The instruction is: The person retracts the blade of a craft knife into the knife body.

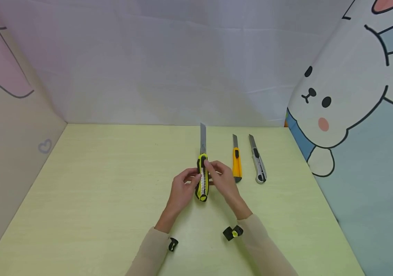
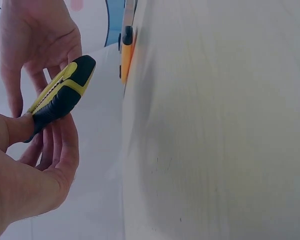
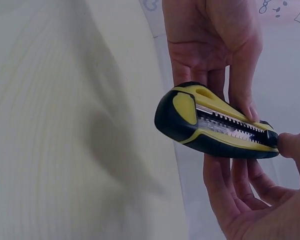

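A black and yellow-green utility knife (image 1: 202, 184) is held above the table between both hands, its long blade (image 1: 203, 138) out and pointing away from the person. My left hand (image 1: 181, 193) pinches the handle from the left, thumb on the upper face and fingers beneath. From the other side, my right hand (image 1: 225, 183) grips the handle with its thumb at the black slider (image 3: 271, 138) and its fingers behind. The right wrist view shows the toothed metal track along the handle. In the left wrist view the blade is hidden behind the handle and hands.
To the right on the pale table (image 1: 106, 199) lie an orange utility knife (image 1: 237, 165) and a silver-grey one (image 1: 259, 165), both with blades out and pointing toward the back. A pale cloth wall (image 1: 169, 76) stands behind, and a rabbit-printed panel (image 1: 362, 153) lines the right side.
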`<move>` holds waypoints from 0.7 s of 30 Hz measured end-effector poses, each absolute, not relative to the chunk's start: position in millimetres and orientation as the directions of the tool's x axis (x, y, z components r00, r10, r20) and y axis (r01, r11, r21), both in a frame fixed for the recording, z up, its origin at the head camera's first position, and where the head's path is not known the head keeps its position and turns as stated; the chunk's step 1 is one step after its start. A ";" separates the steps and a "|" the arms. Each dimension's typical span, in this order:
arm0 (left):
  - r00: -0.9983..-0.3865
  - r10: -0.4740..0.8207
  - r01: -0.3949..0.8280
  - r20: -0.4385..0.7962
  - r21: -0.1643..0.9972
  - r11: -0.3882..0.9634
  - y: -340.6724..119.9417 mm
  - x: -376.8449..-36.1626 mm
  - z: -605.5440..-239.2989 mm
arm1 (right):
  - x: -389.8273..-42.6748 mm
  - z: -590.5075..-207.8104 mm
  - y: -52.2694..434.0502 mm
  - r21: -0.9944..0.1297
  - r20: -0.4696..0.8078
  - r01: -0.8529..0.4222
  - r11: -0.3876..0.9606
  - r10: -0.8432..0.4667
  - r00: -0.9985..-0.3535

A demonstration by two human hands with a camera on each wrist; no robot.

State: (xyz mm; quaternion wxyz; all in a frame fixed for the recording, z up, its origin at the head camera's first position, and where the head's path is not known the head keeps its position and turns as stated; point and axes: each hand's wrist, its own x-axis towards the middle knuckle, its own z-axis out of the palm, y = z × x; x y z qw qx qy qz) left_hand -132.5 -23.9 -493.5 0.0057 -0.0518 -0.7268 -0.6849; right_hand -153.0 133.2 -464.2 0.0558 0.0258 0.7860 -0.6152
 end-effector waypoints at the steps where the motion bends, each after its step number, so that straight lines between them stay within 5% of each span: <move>1: -0.994 0.068 0.088 0.084 0.995 0.056 -23.4 -132.3 -493.4 | -153.6 -464.1 133.5 -0.965 -0.117 0.107 0.240 -0.026 -0.993; 21: -0.991 0.063 0.126 0.120 0.987 0.096 -18.9 -131.4 -494.9 | -159.1 -459.1 133.9 -0.967 -0.078 0.074 0.243 -0.007 -0.997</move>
